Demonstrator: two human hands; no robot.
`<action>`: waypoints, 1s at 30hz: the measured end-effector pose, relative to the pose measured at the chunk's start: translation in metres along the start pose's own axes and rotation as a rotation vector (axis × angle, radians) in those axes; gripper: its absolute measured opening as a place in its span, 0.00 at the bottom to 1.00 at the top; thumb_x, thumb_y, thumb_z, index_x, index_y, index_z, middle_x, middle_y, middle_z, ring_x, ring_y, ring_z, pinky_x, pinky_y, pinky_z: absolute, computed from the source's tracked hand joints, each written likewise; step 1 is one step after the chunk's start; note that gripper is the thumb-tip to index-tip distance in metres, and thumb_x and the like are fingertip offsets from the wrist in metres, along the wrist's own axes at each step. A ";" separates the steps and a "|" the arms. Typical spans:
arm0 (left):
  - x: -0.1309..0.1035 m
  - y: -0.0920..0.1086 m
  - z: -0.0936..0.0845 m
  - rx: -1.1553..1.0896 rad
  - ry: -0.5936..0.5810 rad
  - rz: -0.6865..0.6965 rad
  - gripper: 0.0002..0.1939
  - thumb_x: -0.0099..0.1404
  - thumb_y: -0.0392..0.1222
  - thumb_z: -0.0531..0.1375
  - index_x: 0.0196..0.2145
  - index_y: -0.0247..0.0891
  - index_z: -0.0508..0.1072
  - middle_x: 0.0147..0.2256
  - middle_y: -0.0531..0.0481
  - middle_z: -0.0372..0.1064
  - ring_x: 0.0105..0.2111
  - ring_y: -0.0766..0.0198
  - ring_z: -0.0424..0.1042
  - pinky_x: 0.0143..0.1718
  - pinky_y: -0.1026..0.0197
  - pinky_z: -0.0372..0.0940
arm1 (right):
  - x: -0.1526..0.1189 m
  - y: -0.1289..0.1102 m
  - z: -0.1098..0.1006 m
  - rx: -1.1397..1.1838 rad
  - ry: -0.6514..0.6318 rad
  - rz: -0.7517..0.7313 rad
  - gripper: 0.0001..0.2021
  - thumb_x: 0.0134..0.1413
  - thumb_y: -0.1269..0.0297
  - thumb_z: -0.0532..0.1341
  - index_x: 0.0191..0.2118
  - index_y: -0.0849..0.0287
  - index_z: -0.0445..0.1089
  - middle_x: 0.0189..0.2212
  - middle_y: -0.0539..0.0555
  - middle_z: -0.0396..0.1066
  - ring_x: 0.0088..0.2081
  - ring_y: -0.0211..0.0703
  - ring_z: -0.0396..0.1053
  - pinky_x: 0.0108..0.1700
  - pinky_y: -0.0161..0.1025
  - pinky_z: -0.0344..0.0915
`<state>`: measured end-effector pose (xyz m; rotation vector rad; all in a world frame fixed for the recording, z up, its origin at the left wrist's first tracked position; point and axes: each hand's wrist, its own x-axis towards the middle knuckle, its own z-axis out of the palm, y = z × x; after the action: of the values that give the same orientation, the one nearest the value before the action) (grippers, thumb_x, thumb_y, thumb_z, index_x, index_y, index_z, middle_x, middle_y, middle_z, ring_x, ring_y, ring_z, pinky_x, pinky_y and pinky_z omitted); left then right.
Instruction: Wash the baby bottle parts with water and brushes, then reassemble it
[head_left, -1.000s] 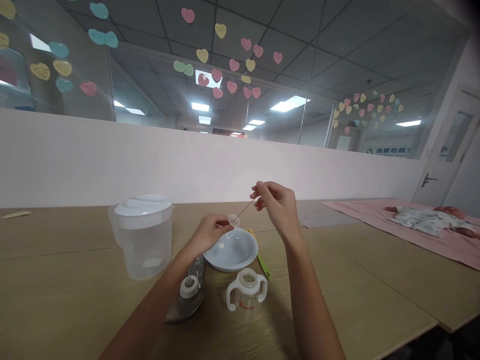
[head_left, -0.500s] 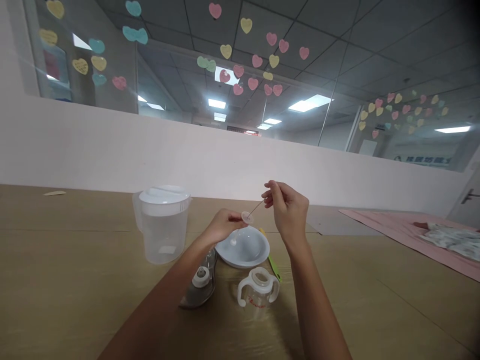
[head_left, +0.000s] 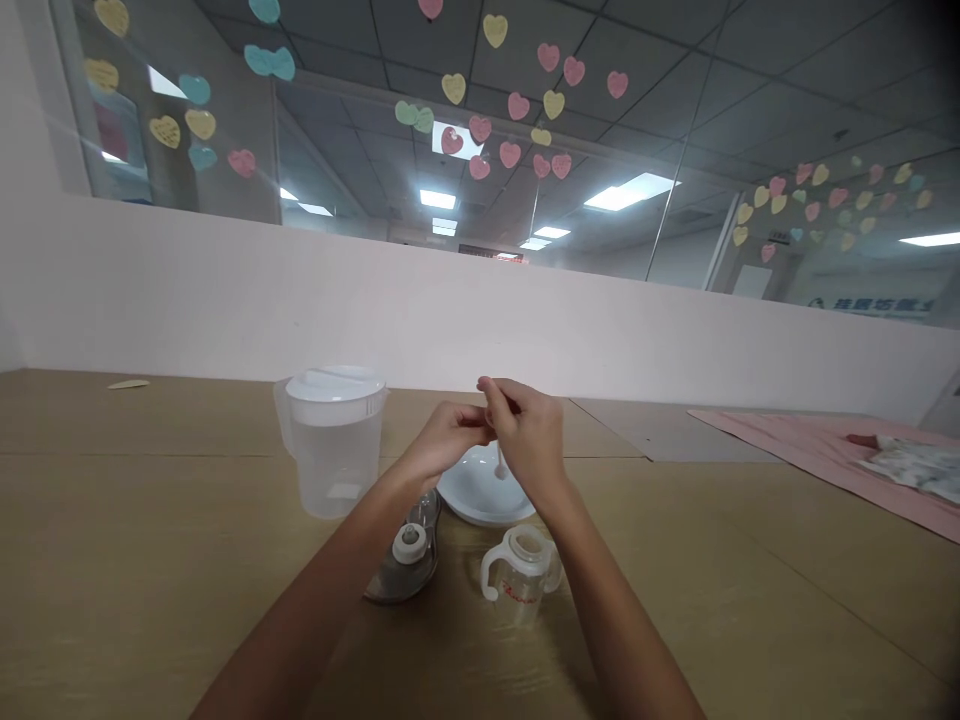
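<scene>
My left hand (head_left: 446, 440) and my right hand (head_left: 531, 430) meet above the white bowl (head_left: 465, 508), fingers closed. The small round translucent bottle part pinched in my left hand is mostly hidden by my right fingers. A pale straw-like piece with a small weighted end (head_left: 501, 469) hangs below them over the bowl. My right fingers are pinched together; the thin stick seen in them earlier is hidden now. In front of the bowl stands an open clear baby bottle (head_left: 521, 580) with two white handles, close to my right forearm.
To the left stands a translucent lidded jug (head_left: 336, 450). A white bottle collar with a teat (head_left: 409, 543) sits on a dark, shiny base beside my left forearm. A pink cloth (head_left: 810, 450) lies at the right, a flat pale stick (head_left: 129, 384) at the far left.
My right hand has come left and slightly down, against my left hand. The thin stick and the green-handled tool by the bowl are no longer visible. The view has shifted slightly.
</scene>
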<state>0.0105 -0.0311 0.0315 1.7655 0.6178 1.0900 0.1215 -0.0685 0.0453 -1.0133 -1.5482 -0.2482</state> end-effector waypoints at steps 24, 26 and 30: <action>0.001 0.000 -0.001 -0.020 0.167 0.139 0.14 0.52 0.46 0.62 0.33 0.32 0.77 0.31 0.48 0.74 0.37 0.59 0.68 0.41 0.60 0.61 | 0.004 0.005 0.008 -0.109 0.028 -0.154 0.16 0.60 0.66 0.47 0.29 0.59 0.69 0.29 0.56 0.69 0.36 0.44 0.65 0.39 0.40 0.60; 0.001 0.000 0.003 0.043 0.155 0.145 0.13 0.51 0.45 0.63 0.32 0.33 0.77 0.30 0.48 0.74 0.35 0.58 0.69 0.38 0.60 0.62 | 0.005 0.003 -0.001 -0.099 0.181 -0.142 0.17 0.61 0.64 0.45 0.27 0.59 0.67 0.26 0.55 0.69 0.32 0.42 0.65 0.37 0.39 0.59; -0.003 0.004 0.016 0.218 0.141 0.200 0.12 0.51 0.45 0.63 0.30 0.35 0.77 0.30 0.47 0.74 0.32 0.59 0.70 0.35 0.61 0.63 | 0.005 -0.004 -0.025 0.012 0.518 -0.040 0.17 0.62 0.61 0.44 0.27 0.58 0.64 0.24 0.52 0.67 0.27 0.37 0.64 0.30 0.35 0.59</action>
<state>0.0232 -0.0427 0.0311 1.9829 0.6777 1.3348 0.1369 -0.0851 0.0582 -0.8261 -1.0964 -0.4875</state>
